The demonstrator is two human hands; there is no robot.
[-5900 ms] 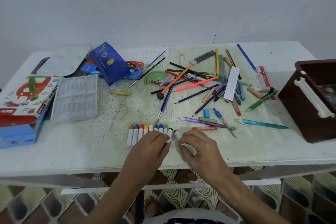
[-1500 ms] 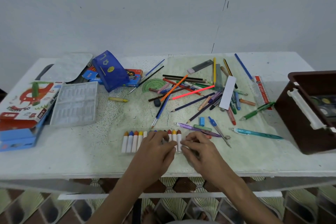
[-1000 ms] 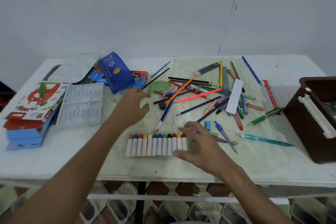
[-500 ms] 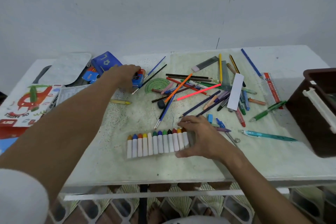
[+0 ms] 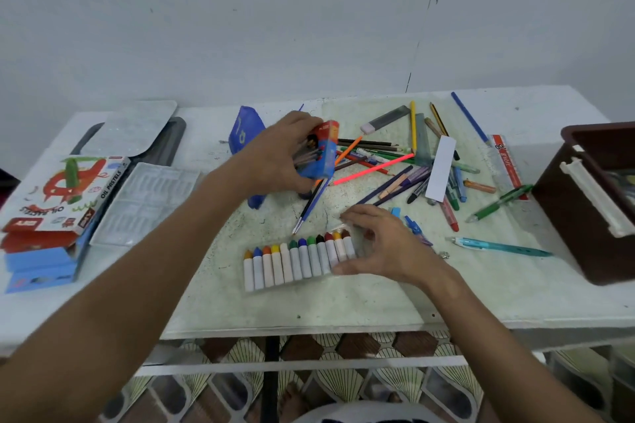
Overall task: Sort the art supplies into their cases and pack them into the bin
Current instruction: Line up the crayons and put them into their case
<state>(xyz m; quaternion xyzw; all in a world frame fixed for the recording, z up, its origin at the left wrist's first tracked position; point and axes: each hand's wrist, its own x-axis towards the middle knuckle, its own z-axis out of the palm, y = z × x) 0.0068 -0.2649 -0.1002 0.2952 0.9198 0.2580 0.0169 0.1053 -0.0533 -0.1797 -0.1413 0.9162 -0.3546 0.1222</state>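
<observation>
We noted a plain pale wall (image 5: pixel 240 27) behind the table, marked by a thin dark crack (image 5: pixel 424 31) running down toward the far edge. The white table (image 5: pixel 515 316) had a worn, speckled, greenish top. Under its near edge we saw a patterned brown-and-cream tiled floor (image 5: pixel 343 385). Lighting was even and diffuse.

Soft, even, diffuse light; faint shadows. The left hand (image 5: pixel 280 153) is motion-blurred; wide-angle bending bows the worktop (image 5: pixel 343 302) edges.
</observation>
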